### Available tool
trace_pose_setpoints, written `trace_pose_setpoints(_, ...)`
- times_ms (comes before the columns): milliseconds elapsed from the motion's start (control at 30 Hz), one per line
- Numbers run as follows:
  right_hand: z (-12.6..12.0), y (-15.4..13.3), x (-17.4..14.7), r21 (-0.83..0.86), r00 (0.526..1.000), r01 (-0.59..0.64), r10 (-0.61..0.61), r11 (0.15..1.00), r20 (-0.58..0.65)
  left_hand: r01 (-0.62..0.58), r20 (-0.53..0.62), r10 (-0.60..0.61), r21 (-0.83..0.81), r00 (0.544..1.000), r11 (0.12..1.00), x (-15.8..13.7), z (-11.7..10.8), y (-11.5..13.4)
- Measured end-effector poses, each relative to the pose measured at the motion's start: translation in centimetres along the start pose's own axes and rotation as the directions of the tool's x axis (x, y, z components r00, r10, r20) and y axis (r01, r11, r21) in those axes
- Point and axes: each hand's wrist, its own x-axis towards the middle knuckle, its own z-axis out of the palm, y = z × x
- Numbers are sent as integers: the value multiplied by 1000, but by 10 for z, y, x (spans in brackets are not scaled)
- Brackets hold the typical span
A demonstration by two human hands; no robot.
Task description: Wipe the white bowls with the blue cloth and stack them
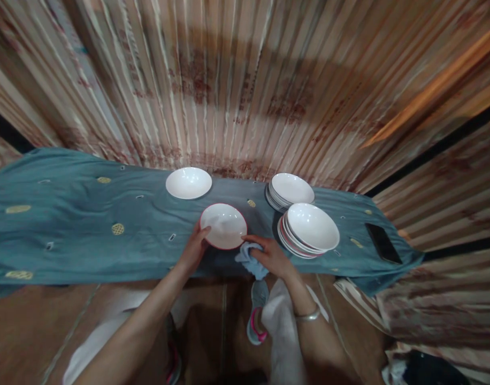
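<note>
A white bowl with a red rim (224, 224) is held above the front half of the cloth-covered table. My left hand (194, 247) grips its left edge, thumb over the inside and fingers beneath. In my right hand (271, 254) a crumpled light-blue cloth (251, 261) is bunched, and my fingers on that side touch the bowl's lower right rim. Behind the bowl, a white dish (189, 183) rests alone on the table. Close to my right hand stands a stack of white bowls (312, 227), some with red or dark rims.
A second stack of white dishes (291, 188) stands farther back on the right. A black phone (383, 243) lies at the table's right end. Teal patterned fabric (80, 230) covers the table. A pleated curtain (229, 80) hangs directly behind it.
</note>
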Motion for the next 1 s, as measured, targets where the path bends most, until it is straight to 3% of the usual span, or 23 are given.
trace_pose_setpoints(133, -1, 3, 6, 138, 972, 23, 10, 990, -233, -4, 10, 4, -28, 1000, 1000, 2, 2, -1)
trace_pose_setpoints(267, 10, -2, 29, -30, 924, 154, -154, 988, -349, 9, -2, -9, -39, 1000, 999, 7, 3, -4)
trace_pose_setpoints(333, 17, -6, 43, -197, 924, 186, -239, 963, -297, -5, 7, 6, -44, 1000, 999, 8, 2, -6)
trace_pose_setpoints(433, 29, -10, 61, -424, 954, 194, -271, 885, -129, -7, 28, 8, -59, 1000, 998, 11, 0, -9)
trace_pose_setpoints(600, 44, -10, 77, -642, 950, 289, -296, 710, 100, 45, 14, -44, -65, 999, 997, 14, -3, -13)
trace_pose_setpoints(800, 37, -10, 79, -724, 963, 251, -239, 643, 123, 52, -23, -52, 0, 998, 999, 18, -5, -12)
trace_pose_setpoints(1000, 26, -24, 67, -688, 973, 231, -170, 687, 158, 83, -78, -80, 43, 994, 996, 19, -3, -8)
